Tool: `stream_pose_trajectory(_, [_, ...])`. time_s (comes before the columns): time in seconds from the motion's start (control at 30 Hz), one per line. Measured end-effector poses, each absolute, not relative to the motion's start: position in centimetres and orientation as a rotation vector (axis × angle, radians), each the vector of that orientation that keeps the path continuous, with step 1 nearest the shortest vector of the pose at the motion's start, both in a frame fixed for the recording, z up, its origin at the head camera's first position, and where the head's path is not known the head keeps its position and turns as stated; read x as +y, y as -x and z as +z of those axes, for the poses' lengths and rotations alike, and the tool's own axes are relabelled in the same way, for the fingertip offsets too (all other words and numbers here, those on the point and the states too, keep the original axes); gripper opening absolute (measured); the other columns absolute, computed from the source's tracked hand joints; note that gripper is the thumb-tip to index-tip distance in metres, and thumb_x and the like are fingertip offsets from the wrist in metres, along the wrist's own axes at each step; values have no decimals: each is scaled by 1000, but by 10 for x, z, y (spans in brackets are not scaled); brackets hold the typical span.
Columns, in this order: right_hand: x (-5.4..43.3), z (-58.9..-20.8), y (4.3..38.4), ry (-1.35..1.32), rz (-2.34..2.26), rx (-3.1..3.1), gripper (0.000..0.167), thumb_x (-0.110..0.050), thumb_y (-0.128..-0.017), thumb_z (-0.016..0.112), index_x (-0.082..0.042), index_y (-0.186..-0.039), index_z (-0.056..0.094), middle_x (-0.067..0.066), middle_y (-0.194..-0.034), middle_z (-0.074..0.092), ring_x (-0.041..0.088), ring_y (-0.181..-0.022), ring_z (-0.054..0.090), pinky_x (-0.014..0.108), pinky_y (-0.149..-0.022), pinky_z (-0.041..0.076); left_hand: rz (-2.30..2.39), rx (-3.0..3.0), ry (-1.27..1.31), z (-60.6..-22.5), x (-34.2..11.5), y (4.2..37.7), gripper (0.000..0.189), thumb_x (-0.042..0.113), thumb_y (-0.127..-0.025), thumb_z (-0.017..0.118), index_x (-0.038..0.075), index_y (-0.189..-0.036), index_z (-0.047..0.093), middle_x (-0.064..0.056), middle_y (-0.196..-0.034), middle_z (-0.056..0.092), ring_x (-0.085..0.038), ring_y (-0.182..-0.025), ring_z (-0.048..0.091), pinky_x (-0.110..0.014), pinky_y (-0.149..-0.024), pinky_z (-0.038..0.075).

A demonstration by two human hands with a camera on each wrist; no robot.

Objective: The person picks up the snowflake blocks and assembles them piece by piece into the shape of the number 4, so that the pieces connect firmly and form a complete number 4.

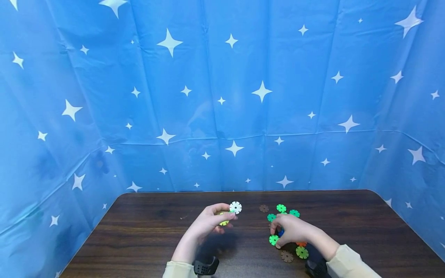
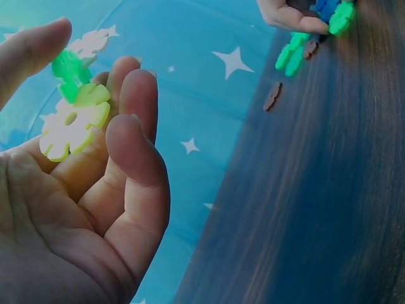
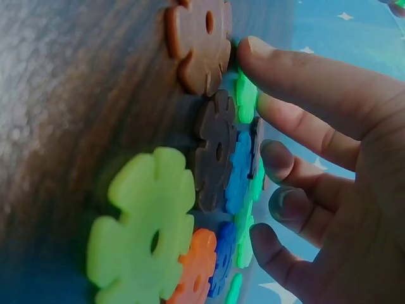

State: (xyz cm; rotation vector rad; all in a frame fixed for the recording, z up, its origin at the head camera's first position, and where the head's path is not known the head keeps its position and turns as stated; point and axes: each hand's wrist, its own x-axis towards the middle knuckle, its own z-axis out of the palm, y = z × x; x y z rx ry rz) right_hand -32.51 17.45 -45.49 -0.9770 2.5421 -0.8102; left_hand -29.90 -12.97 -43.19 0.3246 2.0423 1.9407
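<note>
"What's in the left hand?"

"Three discs, a white disc, a green disc and a yellow disc. They look slotted together, held above the table between the thumb and the fingers"

"And the right hand?"

"Down at the loose pile on the table, fingers bent. Thumb and forefinger lie about a bright green disc, but I can't tell whether they pinch it or only hover there"

"So picking one up seems to be the step. How would you do it well?"

"I'd take it by opposite edges, fingertips only, and leave a notch showing. These pieces look thin and flat, so I'd tip one edge up first rather than scrape at the middle"

"What's in the way?"

"A brown disc near the thumb, and a dark brown disc and an orange disc further along. A straight lift should disturb them least"

"Anything for the left?"

"A light hold on the three; squeezing hard might twist the joints loose"
</note>
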Motion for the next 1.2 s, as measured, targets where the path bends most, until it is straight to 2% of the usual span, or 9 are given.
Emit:
stream_pose_trajectory(0.17, [172, -456, 326, 937, -805, 2531, 24, -10, -73, 82, -15, -88, 63, -2, -92, 54, 15, -76, 47, 32, -62, 41, 1935, 2054, -323, -431, -129, 298, 38, 24, -90, 69, 1, -118, 60, -9, -99, 70, -24, -81, 68, -22, -53, 47])
stream_pose_trajectory(0.33, [170, -458, 329, 936, -794, 2521, 26, -9, -71, 82, -13, -86, 61, 0, -86, 53, 13, -70, 43, 30, -59, 37, 1928, 2066, -333, -431, -130, 299, 36, 24, -91, 68, 0, -117, 60, -9, -100, 71, -21, -80, 68, -21, -53, 46])
stream_pose_trajectory(0.63, [171, -459, 330, 950, -862, 2484, 28, -4, -73, 79, -11, -86, 55, 0, -80, 52, 11, -67, 40, 31, -58, 32, 1927, 2067, -335, -432, -129, 299, 36, 24, -90, 69, 1, -116, 61, -9, -99, 71, -23, -80, 68, -22, -53, 47])
stream_pose_trajectory(0.83, [168, -454, 331, 946, -939, 2485, 20, 3, -78, 72, -11, -88, 62, -4, -79, 59, 10, -68, 51, 30, -59, 41, 1928, 2051, -337, -430, -129, 298, 41, 26, -92, 66, 0, -122, 58, -9, -103, 71, -23, -83, 68, -22, -54, 46])
stream_pose_trajectory(0.9, [164, -449, 333, 970, -959, 2518, 18, 3, -80, 71, -10, -91, 66, -5, -81, 62, 11, -72, 55, 29, -60, 45, 1929, 2050, -342, -429, -129, 297, 42, 27, -93, 66, 0, -123, 57, -10, -104, 71, -25, -84, 69, -22, -54, 46])
stream_pose_trajectory(1.03, [151, -435, 340, 1004, -1062, 2619, 14, -2, -85, 68, -9, -97, 70, -5, -82, 66, 13, -69, 57, 28, -56, 45, 1931, 2055, -349, -430, -130, 297, 40, 29, -93, 65, 0, -120, 59, -8, -101, 71, -24, -83, 69, -23, -55, 48])
stream_pose_trajectory(1.2, [128, -419, 345, 890, -1440, 2591, 13, -8, -91, 65, -8, -103, 71, 3, -84, 67, 20, -65, 56, 32, -55, 48, 1934, 2056, -336, -429, -130, 298, 38, 31, -94, 64, 1, -117, 60, -7, -99, 71, -17, -77, 66, -24, -56, 49])
